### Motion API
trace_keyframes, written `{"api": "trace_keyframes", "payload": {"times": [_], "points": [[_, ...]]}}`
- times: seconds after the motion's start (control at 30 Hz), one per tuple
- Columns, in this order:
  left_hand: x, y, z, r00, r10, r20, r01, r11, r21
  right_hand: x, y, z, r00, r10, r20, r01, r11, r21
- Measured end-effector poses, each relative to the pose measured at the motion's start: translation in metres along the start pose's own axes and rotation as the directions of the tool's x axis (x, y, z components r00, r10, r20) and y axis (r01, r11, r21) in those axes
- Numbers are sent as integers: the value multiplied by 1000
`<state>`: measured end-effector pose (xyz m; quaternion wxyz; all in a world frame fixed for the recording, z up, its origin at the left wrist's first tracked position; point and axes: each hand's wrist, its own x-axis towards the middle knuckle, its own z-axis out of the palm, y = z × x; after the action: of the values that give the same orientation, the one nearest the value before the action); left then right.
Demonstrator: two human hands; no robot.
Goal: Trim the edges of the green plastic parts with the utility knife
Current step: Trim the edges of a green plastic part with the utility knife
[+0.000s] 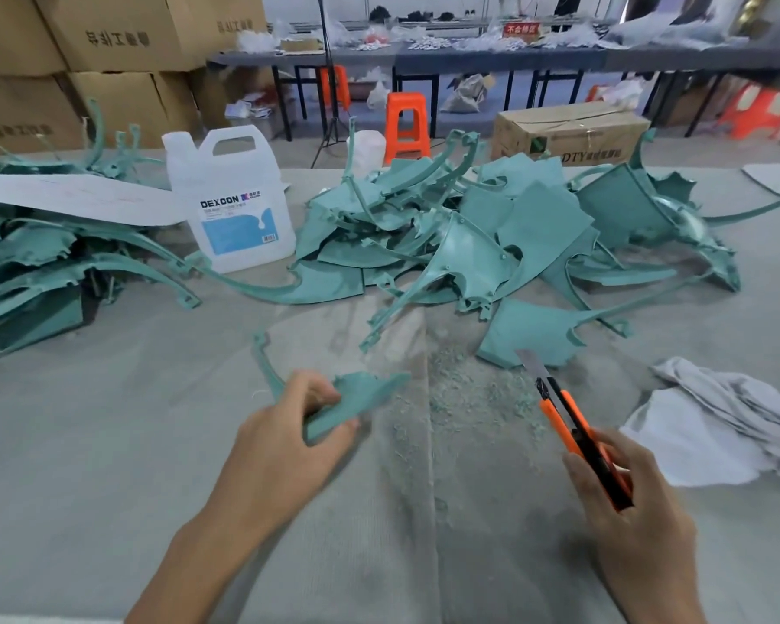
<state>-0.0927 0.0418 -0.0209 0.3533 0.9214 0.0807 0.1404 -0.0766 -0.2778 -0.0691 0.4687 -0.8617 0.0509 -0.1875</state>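
left hand (284, 443) grips one green plastic part (356, 398), fingers curled over its broad end, in front of the white jug (235, 204) and slightly to its right. right hand (622, 502) grasps the orange utility knife (573, 425), blade extended, further right of the jug and apart from the held part. main pile of green parts (491, 231) lies right of the jug, second pile (32, 263) left of it. green shavings (464, 389) lie front-right of the jug.

- Green plastic part (365, 394): flat, wing-shaped, with a thin curved arm; gripped in the left hand (284, 439).
- Utility knife (577, 434): orange and black, blade extended, pointing away; held in the right hand (622, 497).
- Centre heap (491, 236) and left heap (41, 272): similar green pieces, loosely piled.
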Motion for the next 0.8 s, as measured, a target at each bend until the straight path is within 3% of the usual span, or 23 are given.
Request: {"api": "trace_keyframes", "payload": {"times": [0.1,0.2,0.33,0.47,0.57,0.67,0.73,0.8], "points": [[9,-14,-10,998,-68,-7,62,943,-326,-1,3,1,1000,-4,0,4,1000,19],[4,-25,-10,997,-52,-49,26,899,-438,-2,4,1,1000,-12,-5,12,1000,9],[-1,-28,-13,998,9,-66,-35,917,-398,1,7,3,999,32,-4,-32,999,-9],[-8,-9,-9,953,239,186,-235,971,-44,3,13,2,1000,14,-12,-15,997,-79],[-10,-4,-1,891,279,357,-327,942,79,3,12,3,1000,-7,-20,5,994,-106],[-8,-6,8,865,246,438,-302,951,61,1,9,1,999,53,8,-53,998,-22],[-8,-6,12,895,227,384,-251,968,14,1,7,-1,998,54,-10,-54,999,5],[-8,-6,13,942,235,239,-207,969,-138,1,3,-4,999,29,-23,-29,1000,-8]]}}
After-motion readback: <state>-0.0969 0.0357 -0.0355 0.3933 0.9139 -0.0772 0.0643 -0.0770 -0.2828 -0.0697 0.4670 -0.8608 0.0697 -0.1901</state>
